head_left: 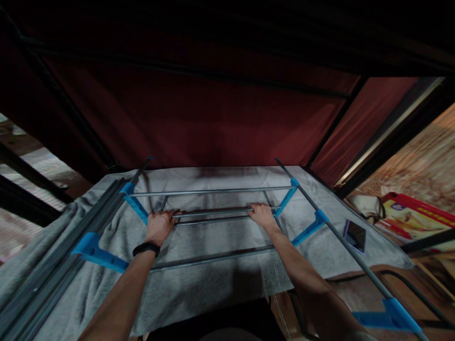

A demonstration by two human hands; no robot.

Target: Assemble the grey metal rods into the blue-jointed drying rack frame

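Note:
A partly built rack of grey metal tubes and blue plastic brackets lies across the cloth-covered surface. My left hand (pixel 160 226), with a black band at the wrist, is closed around the left end of a metal tube (pixel 213 212) near the left blue bracket (pixel 135 203). Toward the other end, my right hand (pixel 262 215) grips the same tube beside the right blue bracket (pixel 286 200). A second thin tube (pixel 213 220) runs just below it; whether my fingers also touch that one, I cannot tell. Nearer to me are another crossbar (pixel 213 259) and a blue bracket (pixel 99 253).
A bundle of loose grey tubes (pixel 67 251) lies along the left side. On the right, a phone (pixel 354 235) rests on the grey cloth (pixel 213 284) beside a long side tube (pixel 344 244). Dark red fabric (pixel 213 123) on a dark frame rises behind. A red-and-yellow package (pixel 415 218) is far right.

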